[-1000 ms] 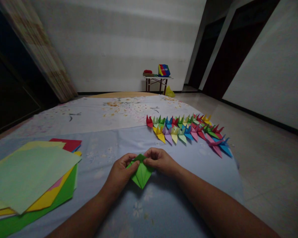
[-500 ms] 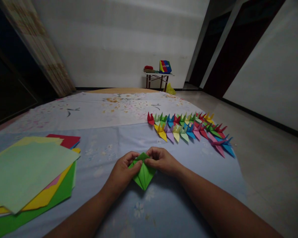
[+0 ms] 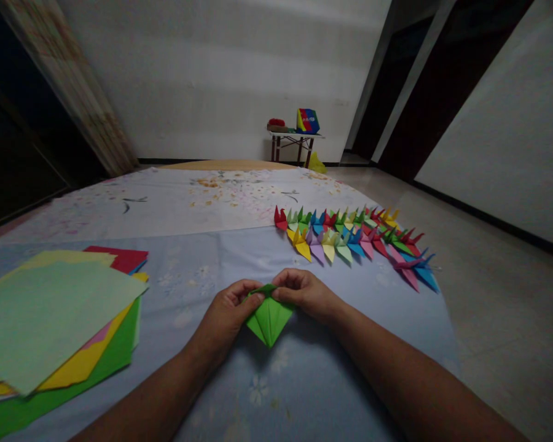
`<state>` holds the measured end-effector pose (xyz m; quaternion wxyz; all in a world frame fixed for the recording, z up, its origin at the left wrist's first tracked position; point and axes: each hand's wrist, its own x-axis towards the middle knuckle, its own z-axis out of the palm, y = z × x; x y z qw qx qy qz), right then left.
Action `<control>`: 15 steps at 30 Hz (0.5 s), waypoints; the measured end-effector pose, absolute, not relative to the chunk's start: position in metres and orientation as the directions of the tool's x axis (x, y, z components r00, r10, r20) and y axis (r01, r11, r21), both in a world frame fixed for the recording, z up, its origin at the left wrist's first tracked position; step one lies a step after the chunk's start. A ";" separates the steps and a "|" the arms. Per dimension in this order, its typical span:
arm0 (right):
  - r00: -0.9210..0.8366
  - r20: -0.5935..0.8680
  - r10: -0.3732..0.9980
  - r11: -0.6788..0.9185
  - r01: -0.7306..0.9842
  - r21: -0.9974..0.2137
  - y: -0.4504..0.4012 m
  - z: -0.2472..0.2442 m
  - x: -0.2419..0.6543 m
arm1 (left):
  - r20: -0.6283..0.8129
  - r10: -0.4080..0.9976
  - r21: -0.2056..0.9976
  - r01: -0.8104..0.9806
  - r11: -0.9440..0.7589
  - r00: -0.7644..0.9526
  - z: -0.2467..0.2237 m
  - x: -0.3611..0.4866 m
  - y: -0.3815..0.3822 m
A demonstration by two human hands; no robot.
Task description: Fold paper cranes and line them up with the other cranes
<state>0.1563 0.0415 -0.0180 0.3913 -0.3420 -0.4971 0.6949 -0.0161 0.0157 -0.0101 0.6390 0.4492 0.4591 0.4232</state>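
Note:
A folded green paper (image 3: pixel 270 319) with creases down its middle is held over the blue part of the tablecloth, one point facing me. My left hand (image 3: pixel 233 307) pinches its upper left edge, thumb on top. The upper right edge is gripped by my right hand (image 3: pixel 306 294), its thumb close to the left one. The paper's far tip shows between the hands; fingers behind the paper are partly hidden. Beyond my right hand stand rows of colourful folded paper cranes (image 3: pixel 343 239).
At the left lies a stack of coloured paper sheets (image 3: pixel 59 319), pale green on top. The floral tablecloth (image 3: pixel 212 202) covers a large round table. Near the far wall, a small table (image 3: pixel 295 134) bears a colourful box (image 3: pixel 308 121); a yellow bag (image 3: pixel 317 163) is beside it.
The green paper's near part is tilted up a little and its far tip looks flatter. Both thumbs have shifted slightly on it. The view has moved slightly.

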 end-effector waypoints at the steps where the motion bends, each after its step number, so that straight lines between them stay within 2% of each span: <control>1: -0.461 -0.099 0.882 -0.215 -0.207 -0.955 0.042 -0.017 0.157 | -0.209 0.950 0.960 -0.138 0.245 0.234 -0.011 -0.016 0.016; 10: -0.444 -0.114 0.889 -0.235 -0.228 -0.945 0.043 -0.017 0.160 | -0.183 0.932 0.950 -0.186 0.249 0.314 -0.014 -0.023 0.017; 15: -0.442 -0.109 0.890 -0.228 -0.225 -0.947 0.044 -0.018 0.160 | -0.172 0.949 0.970 -0.120 0.210 0.266 -0.016 -0.024 0.017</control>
